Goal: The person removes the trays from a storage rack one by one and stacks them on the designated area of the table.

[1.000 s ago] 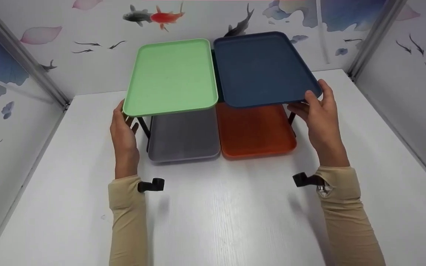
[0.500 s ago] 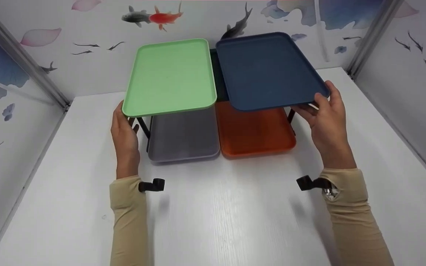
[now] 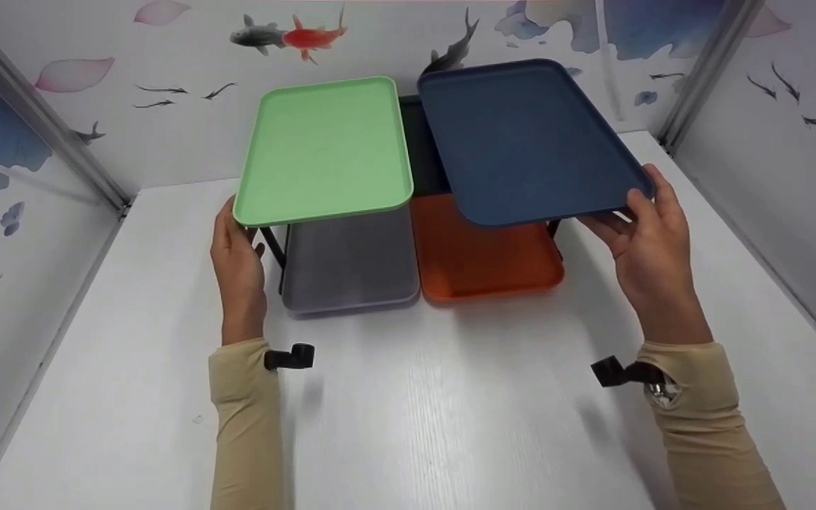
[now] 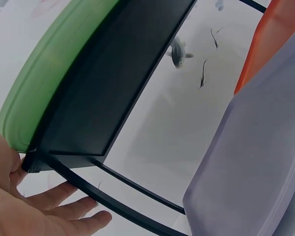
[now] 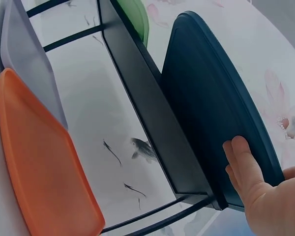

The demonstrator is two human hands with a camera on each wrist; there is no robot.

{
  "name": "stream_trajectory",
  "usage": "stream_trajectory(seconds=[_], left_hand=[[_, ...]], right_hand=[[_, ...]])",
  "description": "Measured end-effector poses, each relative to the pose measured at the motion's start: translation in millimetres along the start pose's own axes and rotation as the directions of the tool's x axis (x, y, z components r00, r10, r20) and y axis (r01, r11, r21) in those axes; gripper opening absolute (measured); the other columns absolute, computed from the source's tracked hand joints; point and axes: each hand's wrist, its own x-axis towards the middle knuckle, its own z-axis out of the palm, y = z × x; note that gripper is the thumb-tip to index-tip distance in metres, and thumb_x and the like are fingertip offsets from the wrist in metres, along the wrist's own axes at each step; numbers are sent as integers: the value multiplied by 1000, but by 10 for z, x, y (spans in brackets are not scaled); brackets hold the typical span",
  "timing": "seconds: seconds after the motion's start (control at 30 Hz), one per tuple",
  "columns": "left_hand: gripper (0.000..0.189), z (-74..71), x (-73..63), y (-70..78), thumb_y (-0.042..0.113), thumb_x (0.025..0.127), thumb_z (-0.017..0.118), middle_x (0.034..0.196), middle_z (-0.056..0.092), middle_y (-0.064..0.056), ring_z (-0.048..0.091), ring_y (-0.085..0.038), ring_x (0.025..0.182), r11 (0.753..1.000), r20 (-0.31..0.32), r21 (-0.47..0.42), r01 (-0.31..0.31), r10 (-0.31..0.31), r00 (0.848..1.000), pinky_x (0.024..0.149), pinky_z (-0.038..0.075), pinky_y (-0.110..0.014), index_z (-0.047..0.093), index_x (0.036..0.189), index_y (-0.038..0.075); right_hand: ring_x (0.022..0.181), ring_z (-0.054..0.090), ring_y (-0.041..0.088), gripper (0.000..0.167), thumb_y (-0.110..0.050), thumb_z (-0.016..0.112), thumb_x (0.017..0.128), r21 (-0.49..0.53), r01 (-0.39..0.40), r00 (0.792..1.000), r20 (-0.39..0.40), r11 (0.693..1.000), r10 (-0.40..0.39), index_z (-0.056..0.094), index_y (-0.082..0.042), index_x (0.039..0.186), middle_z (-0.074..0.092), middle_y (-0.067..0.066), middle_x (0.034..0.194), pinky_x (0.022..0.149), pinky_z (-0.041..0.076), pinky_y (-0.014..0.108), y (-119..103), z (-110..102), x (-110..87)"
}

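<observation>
My right hand (image 3: 656, 258) pinches the near right corner of a dark blue tray (image 3: 532, 142), thumb on top and fingers beneath. In the right wrist view this tray slants away from the top shelf of a black rack (image 5: 142, 105). A light green tray (image 3: 326, 152) lies on the left half of that shelf. At its near left corner is my left hand (image 3: 238, 273), with fairly straight fingers (image 4: 81, 206) below the shelf corner beside a rack leg. On the lower level sit a grey tray (image 3: 351, 265) at left and an orange tray (image 3: 489, 248) at right.
The rack stands on a white table (image 3: 422, 411) near the back wall (image 3: 167, 134), which is printed with fish and petals. Side walls with metal corner posts (image 3: 709, 71) close in both sides. A black camera mount (image 3: 291, 356) sits on the left wrist, another on the right.
My right hand has moved right and toward me, drawing the blue tray with it, so more of the black shelf shows between the two upper trays. My left hand stays at the green tray's corner.
</observation>
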Motion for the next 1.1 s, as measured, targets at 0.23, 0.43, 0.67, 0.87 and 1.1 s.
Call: stream_trajectory(seconds=[0.23, 0.43, 0.67, 0.87, 1.1], left_hand=[[51, 5, -1, -10, 47, 110, 32, 156, 46, 5, 44, -19, 145, 1000, 7, 3, -20, 20, 1000, 117, 35, -50, 44, 155, 26], [52, 0, 2, -20, 47, 110, 30, 157, 45, 6, 43, -18, 146, 1000, 5, 15, -15, 15, 1000, 118, 35, -50, 42, 155, 26], [52, 6, -5, -23, 47, 110, 30, 157, 45, 6, 44, -18, 146, 1000, 1, 9, -9, 9, 1000, 117, 36, -50, 42, 156, 25], [52, 11, 1, -38, 46, 110, 31, 157, 46, 4, 45, -20, 145, 1000, 1, 5, -25, 25, 1000, 115, 36, -52, 43, 155, 24], [52, 0, 4, -43, 49, 110, 31, 157, 46, 5, 45, -20, 145, 1000, 2, 15, -22, 22, 1000, 115, 37, -52, 43, 155, 25]], right_hand=[[111, 66, 29, 67, -12, 46, 110, 73, 36, 999, 3, 997, -37, 8, -13, 164, 35, 16, 147, 91, 59, 37, -82, -144, -105], [111, 66, 29, 62, -14, 49, 109, 90, 77, 997, -4, 993, -77, 17, -9, 162, 42, 18, 140, 92, 59, 36, -137, -291, -220], [113, 66, 29, 57, -13, 47, 109, 129, 101, 995, -20, 986, -100, 21, -7, 160, 39, 19, 143, 91, 59, 38, -131, -492, -315], [108, 68, 28, 55, -14, 46, 110, 103, 131, 991, -14, 986, -130, 24, -7, 159, 42, 19, 142, 88, 61, 37, -96, -618, -409], [106, 69, 26, 48, -17, 46, 110, 68, 166, 986, -18, 984, -165, 33, -5, 155, 47, 19, 139, 86, 61, 37, -54, -701, -478]])
